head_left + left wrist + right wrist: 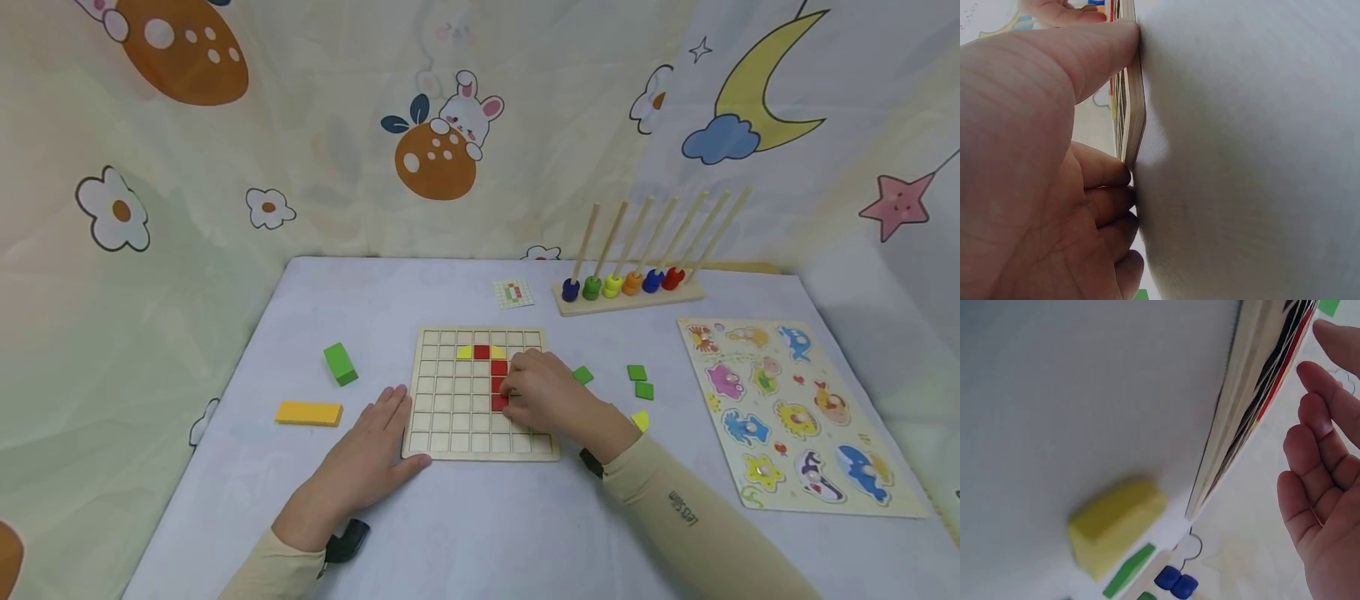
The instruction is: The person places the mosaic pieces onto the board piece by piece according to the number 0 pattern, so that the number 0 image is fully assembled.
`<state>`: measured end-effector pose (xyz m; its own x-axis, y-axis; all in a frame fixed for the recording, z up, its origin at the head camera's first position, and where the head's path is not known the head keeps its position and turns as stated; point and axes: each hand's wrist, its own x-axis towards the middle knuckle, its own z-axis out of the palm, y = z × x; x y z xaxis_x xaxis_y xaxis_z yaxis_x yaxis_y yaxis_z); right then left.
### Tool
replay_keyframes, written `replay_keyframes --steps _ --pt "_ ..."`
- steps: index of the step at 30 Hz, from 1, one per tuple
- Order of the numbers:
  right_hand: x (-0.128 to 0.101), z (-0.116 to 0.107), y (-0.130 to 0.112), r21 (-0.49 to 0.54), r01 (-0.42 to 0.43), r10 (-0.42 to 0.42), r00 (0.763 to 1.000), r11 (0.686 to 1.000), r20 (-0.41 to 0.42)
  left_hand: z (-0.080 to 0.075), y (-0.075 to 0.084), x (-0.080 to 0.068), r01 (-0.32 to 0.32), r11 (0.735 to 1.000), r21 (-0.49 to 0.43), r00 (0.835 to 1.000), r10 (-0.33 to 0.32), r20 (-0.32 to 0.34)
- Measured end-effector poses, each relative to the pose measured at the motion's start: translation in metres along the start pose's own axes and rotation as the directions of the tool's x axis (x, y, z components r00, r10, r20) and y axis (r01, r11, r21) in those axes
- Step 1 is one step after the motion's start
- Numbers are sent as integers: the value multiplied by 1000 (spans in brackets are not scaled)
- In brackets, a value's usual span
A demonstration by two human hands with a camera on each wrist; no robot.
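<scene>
- Grid board: square wooden tray, flat on the white table, no real long axis; edges run square to my body, far edge toward the curtain.
- Board look: pale wood, shallow square cells, mostly bare. Filled cells: red tile near the far edge with a yellow piece either side, then a red column running down toward me.
- My left hand: fingers straight and spread, flat on the table against the board's near-left corner; thumb presses the board's edge.
- My right hand: over the board's right half, fingertips down at the red column. Pinching a tile or only touching, cannot tell.
- Right of the board: loose green tiles and a yellow piece.
- Left of the board: green block, yellow block.
- Beyond the board: small pattern card, ring-and-peg rack.
- Far right of the board: animal puzzle.
</scene>
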<state>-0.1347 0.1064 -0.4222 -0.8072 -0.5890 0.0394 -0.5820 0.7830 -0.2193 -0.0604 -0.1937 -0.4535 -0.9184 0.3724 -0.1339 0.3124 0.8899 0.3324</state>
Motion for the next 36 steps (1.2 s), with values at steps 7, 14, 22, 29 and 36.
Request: replay_keyframes --steps 7,14,22,29,36 --pt "-8 -16 11 34 -85 85 996 996 -14 0 -1 0 -1 1000 1 1000 1 -2" --pt "-21 -28 31 32 -155 156 987 987 -38 1 -1 1 -6 1000 5 1000 6 -6" --pt "-41 -35 56 43 -189 193 976 981 -100 1 -1 1 6 1000 3 1000 -6 -1" --pt "-59 -46 73 71 -249 256 960 966 -111 1 0 2 11 1000 -2 1000 -11 5" --pt "-81 -52 86 78 -290 297 949 954 -109 0 0 2 29 1000 -8 999 -29 26"
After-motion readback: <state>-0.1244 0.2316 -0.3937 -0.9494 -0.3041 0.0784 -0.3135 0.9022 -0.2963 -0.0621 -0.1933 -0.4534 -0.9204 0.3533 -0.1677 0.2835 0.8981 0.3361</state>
